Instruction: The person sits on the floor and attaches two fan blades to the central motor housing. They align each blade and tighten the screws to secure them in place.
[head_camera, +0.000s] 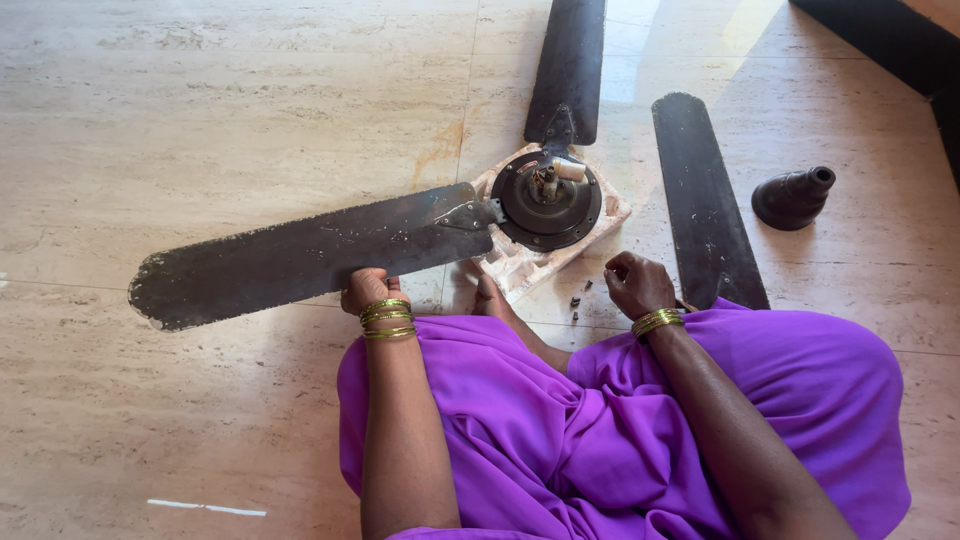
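Observation:
A dark ceiling fan lies on the floor, its round motor hub (547, 200) resting on a pale foam block (520, 264). One long blade (300, 255) points left, and another blade (568, 65) points away. My left hand (372, 290) grips the near edge of the left blade. My right hand (638, 283) is closed just above several small screws (578, 300) on the floor; I cannot see whether it holds anything. A detached blade (705, 200) lies to the right of my right hand.
A dark bell-shaped fan cover (792, 197) lies on its side at the right. A dark piece of furniture (900, 40) fills the top right corner. My purple garment (620, 430) covers my folded legs, and one foot (490, 296) touches the foam block.

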